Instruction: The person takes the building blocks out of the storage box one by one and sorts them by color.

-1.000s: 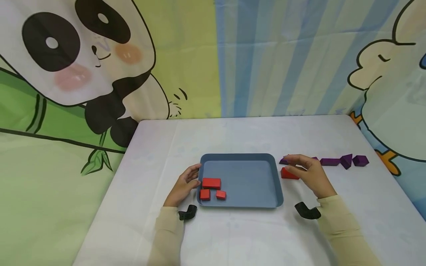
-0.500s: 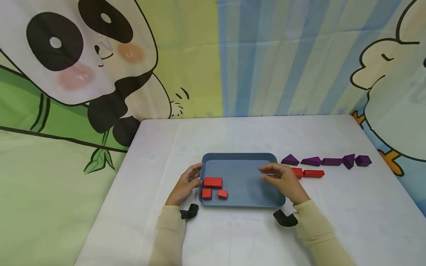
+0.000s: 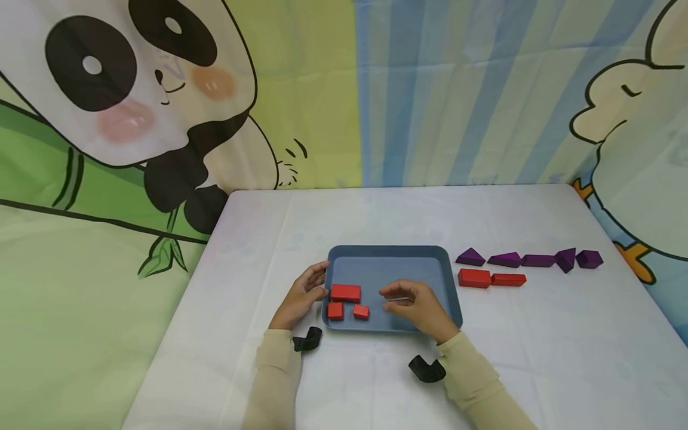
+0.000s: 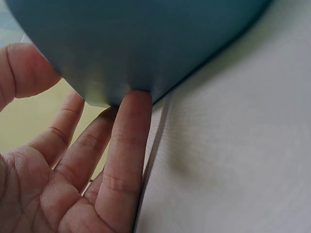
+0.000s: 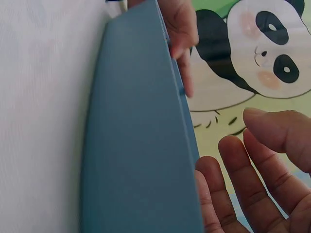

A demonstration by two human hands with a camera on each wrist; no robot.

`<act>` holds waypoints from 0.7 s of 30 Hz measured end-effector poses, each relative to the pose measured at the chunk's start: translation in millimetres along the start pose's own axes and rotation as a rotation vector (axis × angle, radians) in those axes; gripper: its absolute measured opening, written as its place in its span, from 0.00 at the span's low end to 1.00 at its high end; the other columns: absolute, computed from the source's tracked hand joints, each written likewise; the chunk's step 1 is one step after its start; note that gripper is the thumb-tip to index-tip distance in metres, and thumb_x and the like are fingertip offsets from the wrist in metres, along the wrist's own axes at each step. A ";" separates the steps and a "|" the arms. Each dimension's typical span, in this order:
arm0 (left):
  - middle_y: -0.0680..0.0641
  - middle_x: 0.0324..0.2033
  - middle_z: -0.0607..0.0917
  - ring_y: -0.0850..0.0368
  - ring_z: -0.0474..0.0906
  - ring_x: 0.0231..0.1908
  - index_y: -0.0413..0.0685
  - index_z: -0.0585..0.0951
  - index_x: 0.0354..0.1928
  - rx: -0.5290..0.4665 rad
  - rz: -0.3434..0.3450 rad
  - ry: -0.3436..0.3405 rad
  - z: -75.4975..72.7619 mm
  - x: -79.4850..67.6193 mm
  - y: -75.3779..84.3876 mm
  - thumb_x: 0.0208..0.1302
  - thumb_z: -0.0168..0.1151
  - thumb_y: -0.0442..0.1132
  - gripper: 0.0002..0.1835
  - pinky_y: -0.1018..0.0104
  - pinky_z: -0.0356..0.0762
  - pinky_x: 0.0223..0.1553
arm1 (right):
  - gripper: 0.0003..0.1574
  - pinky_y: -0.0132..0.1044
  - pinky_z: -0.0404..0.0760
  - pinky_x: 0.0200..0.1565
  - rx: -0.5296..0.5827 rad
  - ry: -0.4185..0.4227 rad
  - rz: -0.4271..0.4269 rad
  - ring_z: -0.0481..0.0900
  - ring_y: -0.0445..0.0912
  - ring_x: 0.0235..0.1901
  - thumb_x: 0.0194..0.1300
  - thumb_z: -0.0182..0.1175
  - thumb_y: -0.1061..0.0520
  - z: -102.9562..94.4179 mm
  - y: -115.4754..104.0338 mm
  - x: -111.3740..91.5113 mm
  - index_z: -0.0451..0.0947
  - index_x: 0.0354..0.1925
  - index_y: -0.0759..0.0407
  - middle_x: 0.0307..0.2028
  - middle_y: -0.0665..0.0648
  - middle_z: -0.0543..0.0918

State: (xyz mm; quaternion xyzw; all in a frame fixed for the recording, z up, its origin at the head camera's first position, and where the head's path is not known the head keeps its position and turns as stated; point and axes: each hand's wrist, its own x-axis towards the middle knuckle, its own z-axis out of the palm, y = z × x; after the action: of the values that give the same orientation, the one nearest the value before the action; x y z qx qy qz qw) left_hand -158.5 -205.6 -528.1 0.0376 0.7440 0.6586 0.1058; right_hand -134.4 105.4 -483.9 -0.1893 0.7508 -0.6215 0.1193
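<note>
My left hand [image 3: 298, 297] rests at the left side of a blue-grey tray [image 3: 398, 257]. In the left wrist view, its fingers [image 4: 130, 145] touch the tray's outer wall, and the thumb reaches the rim. Over the tray's right half, my right hand [image 3: 419, 307] is held with thumb and fingers apart. Nothing lies between them in the right wrist view, where the fingers [image 5: 243, 179] are loosely bent. Inside the tray at the left lie a long red block [image 3: 346, 292], a red cube-like block [image 3: 335, 310] and a small red block [image 3: 361, 312].
Right of the tray, a red rectangular block [image 3: 474, 278] and a thinner red bar [image 3: 509, 279] lie end to end. Behind them runs a row of several purple blocks [image 3: 537, 260]. A white cloth covers the table [image 3: 355, 388]; printed curtains [image 3: 301, 119] hang behind.
My right hand has moved left from the red block beside the tray to above the tray, empty. That block now shows fully next to the bar. The left hand stays at the tray.
</note>
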 end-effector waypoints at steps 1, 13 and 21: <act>0.36 0.77 0.72 0.38 0.68 0.76 0.43 0.69 0.80 -0.001 0.005 -0.003 0.1 0.4 0.0 0.68 0.57 0.28 0.37 0.61 0.80 0.57 | 0.18 0.34 0.85 0.54 0.001 -0.006 0.005 0.85 0.69 0.56 0.69 0.70 0.68 3.7 0.7 0.7 0.83 0.55 0.77 0.55 0.73 0.86; 0.36 0.78 0.71 0.36 0.68 0.76 0.41 0.68 0.81 -0.005 0.005 -0.014 0.2 0.0 -1.0 0.67 0.57 0.27 0.38 0.60 0.80 0.58 | 0.18 0.45 0.87 0.51 -0.242 -0.027 0.109 0.87 0.54 0.48 0.60 0.79 0.67 39.1 4.3 13.3 0.89 0.49 0.63 0.49 0.59 0.89; 0.35 0.78 0.71 0.36 0.68 0.76 0.41 0.68 0.81 -0.006 0.012 -0.016 0.1 0.7 1.0 0.68 0.56 0.27 0.37 0.61 0.80 0.57 | 0.14 0.40 0.87 0.48 -0.222 -0.020 0.099 0.88 0.52 0.45 0.62 0.76 0.68 36.5 4.3 15.1 0.89 0.47 0.61 0.45 0.56 0.90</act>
State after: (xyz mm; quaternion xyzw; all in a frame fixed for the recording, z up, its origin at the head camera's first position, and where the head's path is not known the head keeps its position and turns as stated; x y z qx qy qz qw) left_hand -159.2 -205.2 -527.2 0.0469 0.7409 0.6613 0.1077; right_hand -133.4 67.1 -494.5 -0.1703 0.8223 -0.5259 0.1353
